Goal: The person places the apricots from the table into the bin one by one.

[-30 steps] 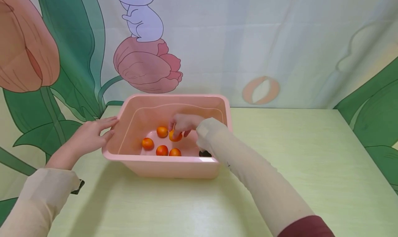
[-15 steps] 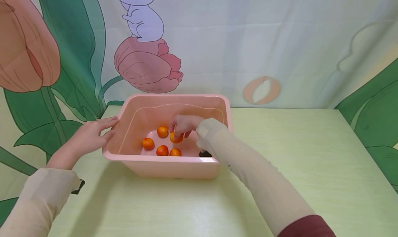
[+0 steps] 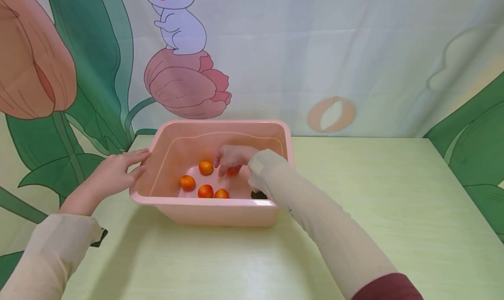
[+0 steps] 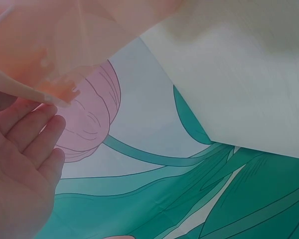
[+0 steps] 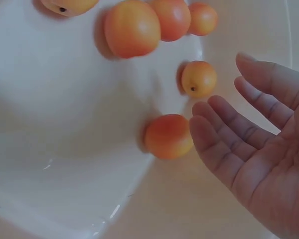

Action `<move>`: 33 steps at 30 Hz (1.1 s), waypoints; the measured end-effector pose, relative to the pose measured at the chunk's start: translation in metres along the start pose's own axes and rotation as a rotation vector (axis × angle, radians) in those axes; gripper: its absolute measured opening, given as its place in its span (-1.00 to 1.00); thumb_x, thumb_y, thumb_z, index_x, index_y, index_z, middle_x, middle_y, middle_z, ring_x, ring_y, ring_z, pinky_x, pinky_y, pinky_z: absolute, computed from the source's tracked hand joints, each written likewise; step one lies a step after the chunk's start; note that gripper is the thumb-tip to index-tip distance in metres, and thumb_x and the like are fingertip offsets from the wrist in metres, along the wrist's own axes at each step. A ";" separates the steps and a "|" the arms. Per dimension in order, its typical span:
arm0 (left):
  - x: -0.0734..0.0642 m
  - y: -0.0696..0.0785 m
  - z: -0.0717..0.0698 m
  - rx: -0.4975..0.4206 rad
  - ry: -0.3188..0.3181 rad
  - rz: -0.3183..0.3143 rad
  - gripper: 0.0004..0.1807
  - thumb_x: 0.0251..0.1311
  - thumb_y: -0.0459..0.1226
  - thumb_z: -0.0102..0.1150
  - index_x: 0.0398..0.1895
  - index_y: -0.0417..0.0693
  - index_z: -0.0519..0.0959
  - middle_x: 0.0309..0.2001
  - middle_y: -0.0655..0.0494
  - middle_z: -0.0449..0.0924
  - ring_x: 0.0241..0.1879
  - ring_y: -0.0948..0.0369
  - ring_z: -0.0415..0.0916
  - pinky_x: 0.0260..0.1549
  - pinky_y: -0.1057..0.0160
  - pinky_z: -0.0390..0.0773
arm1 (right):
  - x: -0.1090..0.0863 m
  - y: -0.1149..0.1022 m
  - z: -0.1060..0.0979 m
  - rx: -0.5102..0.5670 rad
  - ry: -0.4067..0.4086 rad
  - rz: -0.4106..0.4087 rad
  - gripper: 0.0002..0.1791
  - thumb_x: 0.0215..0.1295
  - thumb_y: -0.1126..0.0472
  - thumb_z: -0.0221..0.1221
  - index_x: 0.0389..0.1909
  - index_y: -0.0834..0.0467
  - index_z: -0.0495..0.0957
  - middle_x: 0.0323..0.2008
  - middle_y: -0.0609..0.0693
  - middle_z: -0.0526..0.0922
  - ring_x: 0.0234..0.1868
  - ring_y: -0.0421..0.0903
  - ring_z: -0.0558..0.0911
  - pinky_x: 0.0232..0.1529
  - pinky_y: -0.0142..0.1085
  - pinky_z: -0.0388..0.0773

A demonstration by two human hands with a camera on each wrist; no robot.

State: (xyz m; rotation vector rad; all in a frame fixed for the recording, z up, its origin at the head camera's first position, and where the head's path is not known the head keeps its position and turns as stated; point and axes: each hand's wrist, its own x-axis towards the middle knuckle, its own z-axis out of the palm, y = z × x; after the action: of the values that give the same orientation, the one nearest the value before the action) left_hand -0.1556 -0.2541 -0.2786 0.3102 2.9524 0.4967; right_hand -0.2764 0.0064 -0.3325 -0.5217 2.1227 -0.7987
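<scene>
A pink plastic tub (image 3: 220, 212) holds several round orange-red fruits, apricot-like, lying apart or bunched on its floor. My right hand (image 3: 235, 156) reaches down inside, fingers spread and loosely bent, holding nothing. In the right wrist view, one red-orange fruit (image 5: 168, 137) lies right at that hand's fingertips, and a yellower fruit (image 5: 199, 78) sits just beyond them. The head view shows a fruit (image 3: 233, 171) partly hidden under the right hand. My left hand (image 3: 114, 173) rests with extended fingers against the tub's left rim; the left wrist view has its fingers (image 4: 37, 132) touching the edge.
The tub stands on a pale green table (image 3: 378, 204), near its back edge. Behind hangs a curtain (image 3: 283, 59) printed with tulips and a white animal. In the tub, more fruits (image 3: 205, 191) lie toward the front and left.
Half a second ago my right fingers were on an orange fruit; now they are off it, and a fruit shows farther right, partly behind the hand. My left hand has stayed put.
</scene>
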 end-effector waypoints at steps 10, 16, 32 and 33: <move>0.001 -0.001 0.000 0.001 -0.005 -0.004 -0.45 0.22 -0.20 -0.08 0.27 -0.16 0.17 0.27 -0.20 0.16 0.19 -0.26 0.11 0.00 -0.30 0.21 | -0.006 -0.009 -0.014 -0.026 0.010 -0.027 -0.76 0.02 0.19 0.24 -0.25 0.11 0.49 -0.29 0.09 0.60 -0.26 0.07 0.54 -0.18 -0.25 0.55; 0.002 -0.002 -0.001 0.010 -0.002 0.010 -0.46 0.22 -0.19 -0.09 0.27 -0.17 0.18 0.26 -0.20 0.17 0.18 -0.26 0.13 0.00 -0.29 0.24 | -0.011 -0.012 -0.024 -0.034 0.038 -0.061 -0.71 0.06 0.18 0.21 -0.18 0.14 0.44 -0.28 0.05 0.53 -0.13 0.06 0.50 -0.10 -0.17 0.53; 0.006 -0.005 -0.002 0.017 -0.001 0.016 -0.47 0.22 -0.21 -0.10 0.26 -0.20 0.19 0.25 -0.20 0.18 0.17 -0.26 0.15 -0.01 -0.26 0.27 | -0.040 -0.021 -0.052 -0.050 0.084 -0.066 -0.72 0.14 0.14 0.13 -0.12 0.08 0.41 -0.16 -0.03 0.49 -0.12 -0.08 0.47 -0.18 -0.32 0.54; 0.006 -0.005 -0.001 0.015 -0.003 0.013 -0.46 0.22 -0.21 -0.10 0.26 -0.20 0.19 0.26 -0.20 0.18 0.17 -0.25 0.15 -0.01 -0.26 0.27 | -0.041 -0.021 -0.053 -0.064 0.092 -0.067 -0.71 0.13 0.13 0.14 -0.13 0.08 0.41 -0.16 -0.04 0.49 -0.13 -0.09 0.48 -0.19 -0.34 0.54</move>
State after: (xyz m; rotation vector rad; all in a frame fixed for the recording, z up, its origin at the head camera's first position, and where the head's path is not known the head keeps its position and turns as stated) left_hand -0.1625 -0.2583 -0.2797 0.3313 2.9546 0.4759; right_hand -0.2922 0.0348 -0.2702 -0.6033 2.2310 -0.8080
